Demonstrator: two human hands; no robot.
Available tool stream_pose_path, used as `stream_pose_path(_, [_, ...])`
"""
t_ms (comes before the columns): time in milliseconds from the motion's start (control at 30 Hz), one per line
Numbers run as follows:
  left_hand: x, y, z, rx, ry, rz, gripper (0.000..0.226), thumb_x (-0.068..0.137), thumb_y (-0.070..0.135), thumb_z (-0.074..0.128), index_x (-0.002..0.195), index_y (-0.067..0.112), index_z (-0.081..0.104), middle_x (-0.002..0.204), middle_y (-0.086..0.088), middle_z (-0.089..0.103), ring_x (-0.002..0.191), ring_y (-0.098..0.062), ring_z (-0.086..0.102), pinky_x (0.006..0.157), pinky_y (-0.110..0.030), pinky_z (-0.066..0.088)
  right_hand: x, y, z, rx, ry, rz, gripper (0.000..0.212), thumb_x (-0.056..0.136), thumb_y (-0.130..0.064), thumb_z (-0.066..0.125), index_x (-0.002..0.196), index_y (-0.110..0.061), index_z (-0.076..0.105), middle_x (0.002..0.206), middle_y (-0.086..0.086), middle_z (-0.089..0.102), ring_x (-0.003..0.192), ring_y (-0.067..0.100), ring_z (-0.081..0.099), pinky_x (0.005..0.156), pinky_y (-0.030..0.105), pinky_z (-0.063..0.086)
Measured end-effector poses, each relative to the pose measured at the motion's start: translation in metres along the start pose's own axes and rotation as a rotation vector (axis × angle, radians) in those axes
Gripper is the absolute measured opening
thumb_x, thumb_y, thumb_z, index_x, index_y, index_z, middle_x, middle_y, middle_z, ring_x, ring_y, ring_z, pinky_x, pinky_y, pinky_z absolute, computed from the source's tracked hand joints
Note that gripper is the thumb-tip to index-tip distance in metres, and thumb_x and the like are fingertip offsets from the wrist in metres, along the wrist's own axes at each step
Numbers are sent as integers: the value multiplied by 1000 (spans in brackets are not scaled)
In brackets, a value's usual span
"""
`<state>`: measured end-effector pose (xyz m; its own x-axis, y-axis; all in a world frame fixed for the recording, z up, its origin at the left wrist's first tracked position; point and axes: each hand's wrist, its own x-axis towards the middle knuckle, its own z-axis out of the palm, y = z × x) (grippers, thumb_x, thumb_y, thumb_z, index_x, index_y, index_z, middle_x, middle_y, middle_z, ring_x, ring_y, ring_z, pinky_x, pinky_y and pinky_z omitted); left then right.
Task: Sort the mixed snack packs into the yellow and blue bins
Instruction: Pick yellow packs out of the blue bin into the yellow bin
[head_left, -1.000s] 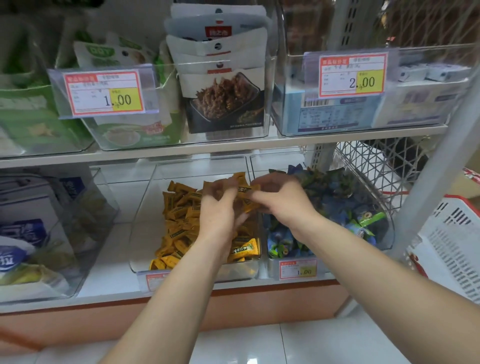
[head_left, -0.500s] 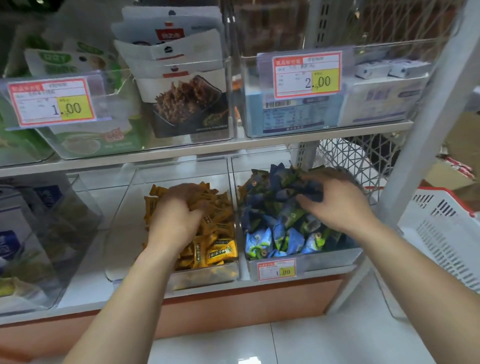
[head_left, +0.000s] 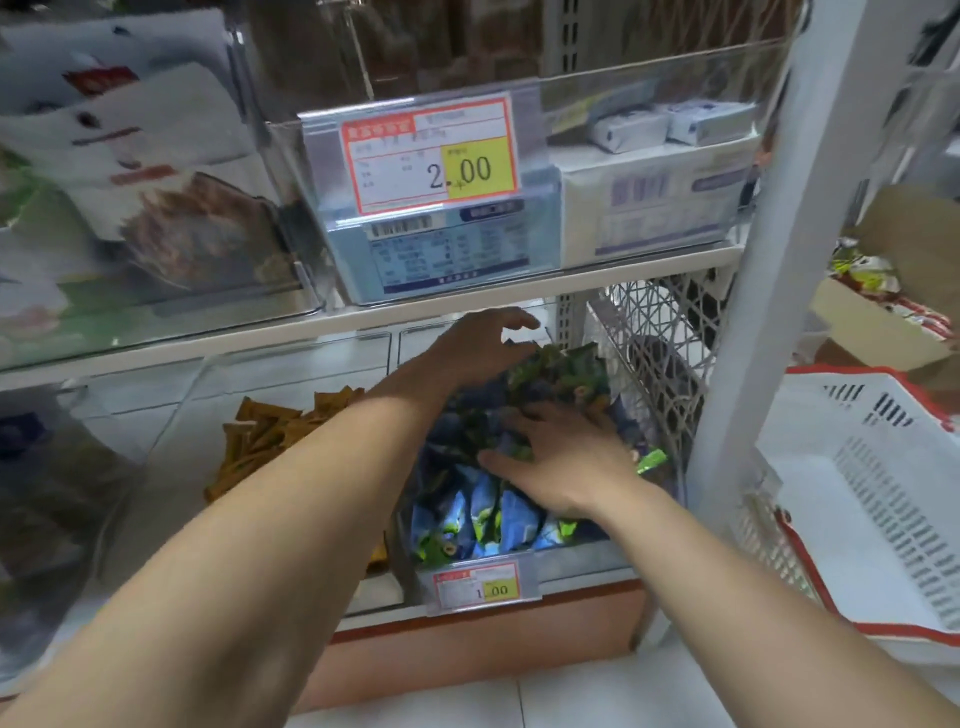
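Note:
On the lower shelf stand two clear bins side by side. The left bin (head_left: 171, 415) holds yellow snack packs (head_left: 270, 431). The right bin (head_left: 576, 564) is heaped with blue and green snack packs (head_left: 483, 514). My left hand (head_left: 478, 343) reaches over the back of the blue pile with its fingers spread and nothing visible in it. My right hand (head_left: 561, 462) lies palm down on top of the blue packs, fingers apart and pressing among them. Whether it grips a pack I cannot tell.
The shelf above (head_left: 363, 322) hangs low over the bins and carries clear boxes with a 2.00 price tag (head_left: 431, 156). A white upright post (head_left: 769, 260) and wire mesh (head_left: 660, 343) close the right side. A white basket with red rim (head_left: 883, 499) stands to the right.
My left hand left the yellow packs and crossed right to the back of the blue pile. My right hand slid down and forward on the blue packs. The view swung right and closer.

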<state>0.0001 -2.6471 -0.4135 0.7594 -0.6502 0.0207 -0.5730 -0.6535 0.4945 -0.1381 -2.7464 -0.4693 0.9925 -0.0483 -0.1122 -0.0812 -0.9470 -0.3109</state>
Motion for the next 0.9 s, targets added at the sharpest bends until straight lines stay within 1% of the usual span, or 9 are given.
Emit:
stream_pose_path(133, [14, -9, 9, 327, -274, -14, 44, 95, 51, 53, 133, 29, 59, 134, -4, 58, 120, -25, 55, 104, -41, 43, -1, 4, -2, -17, -41, -16, 87, 77, -88, 18, 149, -43, 35, 158, -9, 35, 145, 22, 31, 115, 51, 20])
stream_pose_path(300, [-10, -46, -17, 467, -227, 24, 69, 70, 70, 38, 115, 27, 69, 115, -1, 64, 105, -24, 62, 91, -45, 51, -7, 9, -12, -97, 80, -64, 76, 78, -86, 25, 138, -44, 47, 147, -3, 45, 136, 27, 38, 108, 48, 29])
stream_pose_path(367, [-18, -59, -24, 452, -281, 115, 64, 71, 69, 37, 115, 35, 68, 124, 4, 64, 109, -20, 62, 95, -42, 50, -8, 13, -13, -122, 206, -73, 80, 76, -86, 31, 141, -43, 44, 155, 1, 35, 143, 31, 27, 112, 48, 26])
stream_pose_path(467, [-26, -62, -28, 459, -358, 141, 38, 78, 72, 43, 111, 57, 56, 125, 18, 60, 106, -6, 59, 92, -32, 48, -4, 19, -10, -46, 131, -23, 95, 75, -89, 29, 156, -40, 18, 167, 0, 3, 153, 31, -4, 121, 50, 13])
stream_pose_path(533, [-18, -56, -30, 439, -315, 84, 45, 73, 81, 40, 107, 57, 58, 106, 25, 61, 94, 0, 57, 80, -22, 45, 1, 17, -5, -2, 35, -32, 95, 79, -88, 27, 157, -37, 15, 168, -2, 4, 154, 26, 0, 121, 47, 15])
stream_pose_path(600, [-3, -46, -26, 410, -167, 81, 43, 81, 72, 44, 99, 41, 67, 92, 25, 57, 88, -2, 57, 68, -14, 36, 4, 14, -2, 33, 2, -56, 93, 80, -87, 26, 157, -35, 19, 167, -6, 13, 153, 22, 10, 120, 43, 20])
stream_pose_path(667, [16, -30, -16, 305, -39, 90, 21, 93, 50, 54, 101, 35, 66, 104, 17, 62, 93, -5, 57, 75, -14, 40, 4, 12, -1, 39, -1, -59, 93, 78, -87, 23, 155, -34, 25, 164, -7, 23, 151, 21, 19, 117, 42, 25])
stream_pose_path(767, [38, 3, 10, 28, -66, 47, 33, 92, 42, 64, 121, 26, 65, 127, 7, 62, 116, -11, 57, 102, -30, 44, 3, 11, -1, 48, 10, -62, 93, 75, -87, 20, 150, -34, 35, 156, -6, 39, 143, 23, 34, 111, 40, 32])
stream_pose_path(900, [49, 20, 42, 0, -184, 93, 39, 81, 48, 76, 115, 29, 70, 120, 8, 67, 107, -11, 61, 97, -30, 46, 4, 8, 6, 46, 30, -68, 87, 79, -84, 22, 149, -35, 36, 156, -4, 39, 142, 24, 35, 114, 40, 30])
